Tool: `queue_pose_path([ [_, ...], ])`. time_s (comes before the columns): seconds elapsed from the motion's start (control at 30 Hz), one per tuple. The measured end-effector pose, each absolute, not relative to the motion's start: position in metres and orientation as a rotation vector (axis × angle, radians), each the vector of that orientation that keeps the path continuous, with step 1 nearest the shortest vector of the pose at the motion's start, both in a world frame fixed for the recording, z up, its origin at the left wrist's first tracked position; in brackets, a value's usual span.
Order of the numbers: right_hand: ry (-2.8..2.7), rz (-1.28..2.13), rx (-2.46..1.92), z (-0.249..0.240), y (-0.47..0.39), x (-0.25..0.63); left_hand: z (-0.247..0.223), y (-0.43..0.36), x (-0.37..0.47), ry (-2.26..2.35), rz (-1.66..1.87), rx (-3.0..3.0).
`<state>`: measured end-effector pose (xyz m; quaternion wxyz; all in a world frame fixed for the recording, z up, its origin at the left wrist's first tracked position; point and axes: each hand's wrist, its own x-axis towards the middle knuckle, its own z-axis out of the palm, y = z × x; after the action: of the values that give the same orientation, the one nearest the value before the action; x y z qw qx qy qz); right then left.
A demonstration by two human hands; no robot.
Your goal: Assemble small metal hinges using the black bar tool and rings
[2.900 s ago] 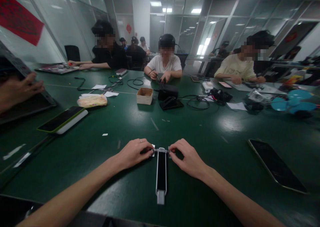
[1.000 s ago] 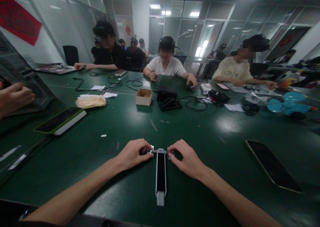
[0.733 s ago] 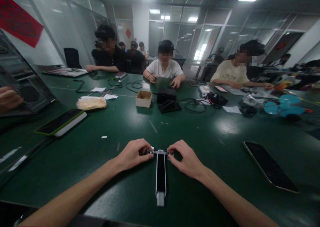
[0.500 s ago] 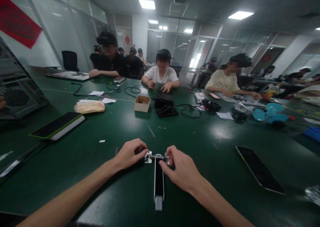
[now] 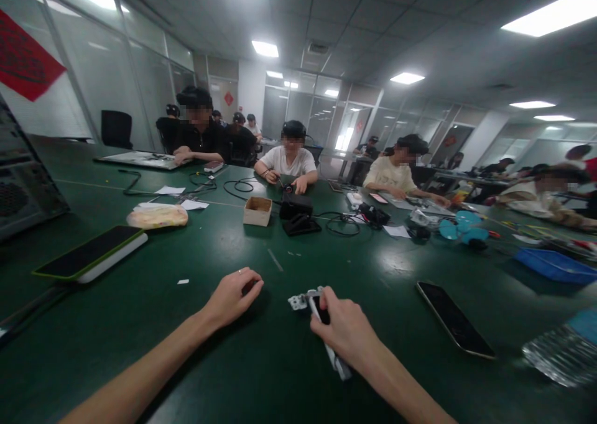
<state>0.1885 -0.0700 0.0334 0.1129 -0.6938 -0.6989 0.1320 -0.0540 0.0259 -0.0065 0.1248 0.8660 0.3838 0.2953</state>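
Observation:
A long, narrow black-and-silver metal piece [image 5: 331, 354] lies slanted on the green table, with a small silver bracket [image 5: 298, 301] at its far end. My right hand [image 5: 347, 327] is closed over its upper part, thumb on one side and fingers on the other, hiding much of the black strip. To the left, apart from the piece, my left hand [image 5: 233, 296] rests above the table. Its fingers are curled, with the thumb near the index finger and nothing seen between them. A ring is on one finger.
A dark phone [image 5: 454, 318] and a clear plastic bottle [image 5: 562, 346] lie to the right, near a blue tray [image 5: 555, 265]. Ahead stand a small open box [image 5: 257, 212] and a black device [image 5: 298, 209] with cables. A green-edged power bank-like slab [image 5: 93, 253] is left. Several people sit across.
My left hand has let go of the bracket and drawn left. My right hand now grips the long piece, which has turned aslant. The view has tilted up and shifted right.

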Motion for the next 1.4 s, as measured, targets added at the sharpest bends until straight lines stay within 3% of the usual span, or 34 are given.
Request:
queue_pose_path([
  [0.2,-1.821,-0.067,-2.435,0.028,-0.018,0.31,-0.009,0.027,-0.051,1.084,0.791,2.526],
  [0.47,-1.772,-0.099,-2.644,0.011,0.05,0.415,-0.012,0.028,-0.052,1.131,0.794,2.519],
  [0.67,-1.784,-0.194,-2.656,-0.008,0.067,0.448,-0.014,0.03,-0.051,1.147,0.743,2.515],
  [1.07,-2.156,-0.349,-2.275,-0.033,0.112,0.471,-0.012,0.031,-0.05,1.12,0.676,2.518],
  [1.4,-2.094,-0.449,-2.153,-0.046,0.111,0.48,-0.013,0.029,-0.049,1.095,0.616,2.545],
])
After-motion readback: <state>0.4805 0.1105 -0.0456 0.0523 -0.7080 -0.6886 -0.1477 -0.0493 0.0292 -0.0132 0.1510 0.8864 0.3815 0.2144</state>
